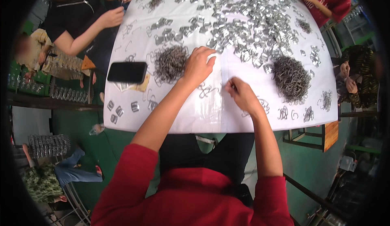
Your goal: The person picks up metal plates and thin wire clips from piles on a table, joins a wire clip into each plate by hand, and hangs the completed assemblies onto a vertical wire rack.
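Note:
My left hand (198, 67) rests at the right edge of a dark heap of bent wire hooks (170, 64), its fingers stretched forward and thumb apart. Nothing shows in it. To its right and nearer me, my right hand (242, 95) is closed, thumb and fingertips together; whatever it may pinch is too small to make out. Between the hands lie a few loose wire hooks (206, 90) on the white-covered table (211, 114). Beyond my fingertips spreads a wide scatter of shiny flat metal pieces (252, 27).
A second heap of wire hooks (291, 79) stands to the right. On the left lie a black phone (127, 72) on some papers and several metal pieces (119, 111). Co-workers handle small parts at the far left and right, and a wooden stool (330, 136) stands by the table's right corner.

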Demonstrator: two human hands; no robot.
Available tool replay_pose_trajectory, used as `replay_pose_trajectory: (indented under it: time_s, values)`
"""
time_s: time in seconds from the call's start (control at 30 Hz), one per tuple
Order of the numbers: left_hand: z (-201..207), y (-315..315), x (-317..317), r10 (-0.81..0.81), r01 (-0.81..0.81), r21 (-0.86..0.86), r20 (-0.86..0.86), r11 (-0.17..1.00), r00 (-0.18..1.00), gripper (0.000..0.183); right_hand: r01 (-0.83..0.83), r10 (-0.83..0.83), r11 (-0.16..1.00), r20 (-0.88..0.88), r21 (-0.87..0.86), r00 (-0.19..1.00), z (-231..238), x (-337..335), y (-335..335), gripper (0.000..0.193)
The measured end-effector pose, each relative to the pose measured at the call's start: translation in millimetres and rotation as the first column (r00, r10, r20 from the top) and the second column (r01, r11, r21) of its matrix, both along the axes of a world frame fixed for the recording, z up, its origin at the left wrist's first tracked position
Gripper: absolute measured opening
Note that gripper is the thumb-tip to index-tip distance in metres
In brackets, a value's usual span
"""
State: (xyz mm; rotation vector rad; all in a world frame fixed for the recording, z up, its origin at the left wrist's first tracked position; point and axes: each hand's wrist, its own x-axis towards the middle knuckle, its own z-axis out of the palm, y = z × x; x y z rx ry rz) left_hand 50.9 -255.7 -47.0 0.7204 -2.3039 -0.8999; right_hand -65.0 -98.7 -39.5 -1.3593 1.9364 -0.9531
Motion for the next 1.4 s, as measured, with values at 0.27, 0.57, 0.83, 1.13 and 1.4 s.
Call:
replay_pose_trajectory:
  time_s: [0.27, 0.57, 0.83, 1.13, 1.4]
  values:
    - [-64, -20, -60, 0.052, 0.127, -0.615, 0.264, 0.778, 0.963, 0.043, 0.189, -0.188, 0.980, 0.619, 0.065, 0.763, 9, -19, 58, 0.010]
    - [-16, 1, -55, 0.108, 0.333, -0.616, 0.567, 0.715, 0.817, 0.031, 0.240, -0.184, 0.971, 0.690, 0.015, 0.700, 0, -13, 72, 0.013]
    - [-8, 36, -40, 0.016, -0.018, -0.587, -0.008, 0.809, 1.000, 0.017, 0.311, -0.176, 0.948, 0.693, -0.073, 0.699, 14, -2, 80, 0.011]
    - [22, 100, 13, 0.289, 0.272, 0.884, -0.393, 0.380, 0.873, 0.017, 0.543, -0.243, 0.839, 0.880, -0.021, 0.409, 49, 24, 48, 0.016]
    - [19, 116, 23, 0.495, 0.351, 0.849, -0.519, 0.394, 0.697, 0.018, 0.565, -0.145, 0.812, 0.988, 0.145, -0.044, 42, 53, 24, 0.016]
